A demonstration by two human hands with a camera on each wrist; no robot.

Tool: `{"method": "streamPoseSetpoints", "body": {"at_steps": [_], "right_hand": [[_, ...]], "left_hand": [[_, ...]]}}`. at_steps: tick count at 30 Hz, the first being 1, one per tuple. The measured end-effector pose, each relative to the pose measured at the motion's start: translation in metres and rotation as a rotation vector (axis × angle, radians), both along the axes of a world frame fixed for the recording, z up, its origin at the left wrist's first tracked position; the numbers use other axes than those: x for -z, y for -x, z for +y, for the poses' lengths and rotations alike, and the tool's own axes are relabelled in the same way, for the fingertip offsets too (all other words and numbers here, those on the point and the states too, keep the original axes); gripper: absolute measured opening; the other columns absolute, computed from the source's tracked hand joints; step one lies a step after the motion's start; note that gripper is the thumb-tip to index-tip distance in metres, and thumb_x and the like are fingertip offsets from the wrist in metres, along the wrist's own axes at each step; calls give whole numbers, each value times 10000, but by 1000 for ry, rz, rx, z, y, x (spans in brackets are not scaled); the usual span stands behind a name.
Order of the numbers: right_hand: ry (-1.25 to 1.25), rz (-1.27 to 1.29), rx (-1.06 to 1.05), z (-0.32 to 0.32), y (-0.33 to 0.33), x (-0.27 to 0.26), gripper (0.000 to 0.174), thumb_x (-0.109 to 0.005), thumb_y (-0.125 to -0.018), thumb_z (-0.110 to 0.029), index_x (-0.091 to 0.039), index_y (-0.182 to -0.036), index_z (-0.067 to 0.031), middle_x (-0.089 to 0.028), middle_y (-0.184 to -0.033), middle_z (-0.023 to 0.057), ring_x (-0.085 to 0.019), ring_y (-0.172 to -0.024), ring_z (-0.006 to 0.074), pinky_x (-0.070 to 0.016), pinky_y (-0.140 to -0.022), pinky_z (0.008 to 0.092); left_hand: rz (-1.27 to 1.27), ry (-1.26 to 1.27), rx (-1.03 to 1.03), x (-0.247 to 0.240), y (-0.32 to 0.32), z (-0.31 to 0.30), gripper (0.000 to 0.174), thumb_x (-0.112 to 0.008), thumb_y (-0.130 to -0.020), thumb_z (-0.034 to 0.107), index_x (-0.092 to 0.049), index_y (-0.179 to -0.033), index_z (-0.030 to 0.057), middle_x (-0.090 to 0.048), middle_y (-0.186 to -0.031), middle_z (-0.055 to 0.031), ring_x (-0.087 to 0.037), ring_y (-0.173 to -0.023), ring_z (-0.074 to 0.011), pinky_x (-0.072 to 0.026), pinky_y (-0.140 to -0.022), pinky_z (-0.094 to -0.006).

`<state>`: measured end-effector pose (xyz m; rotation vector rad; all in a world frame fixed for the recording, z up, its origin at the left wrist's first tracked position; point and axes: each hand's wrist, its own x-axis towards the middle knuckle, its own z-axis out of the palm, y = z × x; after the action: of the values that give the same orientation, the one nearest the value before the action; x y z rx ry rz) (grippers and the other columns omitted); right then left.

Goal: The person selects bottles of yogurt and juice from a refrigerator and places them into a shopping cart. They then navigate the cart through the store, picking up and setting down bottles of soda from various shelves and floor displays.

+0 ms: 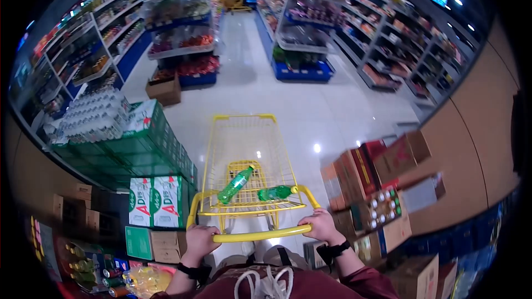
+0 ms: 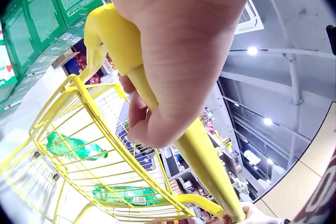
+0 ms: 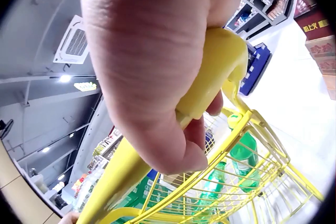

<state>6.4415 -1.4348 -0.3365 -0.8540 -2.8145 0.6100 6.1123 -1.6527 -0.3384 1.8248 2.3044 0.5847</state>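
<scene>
A yellow wire shopping cart (image 1: 252, 211) stands in front of me. My left hand (image 1: 200, 241) grips the left end of its handle (image 1: 263, 237), and my right hand (image 1: 323, 225) grips the right end. In the left wrist view, the thumb and fingers of the left hand (image 2: 181, 61) curl round the yellow bar. The right wrist view has the right hand (image 3: 147, 71) wrapped round it likewise. Inside the basket lie two green plastic bottles: one slanted bottle (image 1: 235, 185) at the left, and another bottle (image 1: 273, 192) lying crosswise at the right, near the handle side.
Green cartons (image 1: 147, 149) topped with wrapped bottle packs (image 1: 97, 113) are stacked at the left. Cardboard boxes (image 1: 354, 171) and a crate of capped bottles (image 1: 383, 208) stand at the right. Ahead, a tiled aisle (image 1: 238, 50) runs between snack displays (image 1: 183, 22) and shelves (image 1: 382, 27).
</scene>
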Motion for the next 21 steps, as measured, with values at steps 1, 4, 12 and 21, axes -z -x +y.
{"method": "streamPoseSetpoints", "body": {"at_steps": [1, 4, 12, 21], "right_hand": [[-15, -7, 10, 24, 14, -2, 201, -714, -612, -269, -662, -806, -266, -650, -692, -53, -618, -699, 139, -390, -912, 351], [0, -35, 24, 95, 52, 4, 205, -717, -609, -269, -662, -806, -269, -650, -692, -56, -616, -692, 136, -385, -909, 344], [-117, 42, -89, 281, 154, 8, 203, -762, -540, -246, -676, -725, -255, -635, -655, -63, -598, -628, 145, -427, -769, 324], [-42, -77, -353, 486, 288, 3, 178, -703, -608, -285, -675, -781, -260, -649, -705, -54, -615, -696, 140, -407, -862, 344]], "left_hand": [[9, -9, -28, -1, 13, 24, 174, -723, -547, 280, -629, -674, 206, -595, -604, -7, -600, -640, -208, -436, -651, -364], [68, 8, -38, 2, 51, 90, 181, -723, -559, 301, -636, -688, 208, -602, -615, -9, -600, -636, -211, -438, -656, -366], [4, -3, -116, 6, 142, 263, 141, -695, -588, 275, -653, -699, 198, -581, -603, -21, -595, -633, -240, -451, -583, -380], [-86, 295, -118, 5, 197, 372, 289, -637, -684, 398, -627, -875, 182, -617, -694, -69, -605, -683, -280, -457, -599, -425]]}}
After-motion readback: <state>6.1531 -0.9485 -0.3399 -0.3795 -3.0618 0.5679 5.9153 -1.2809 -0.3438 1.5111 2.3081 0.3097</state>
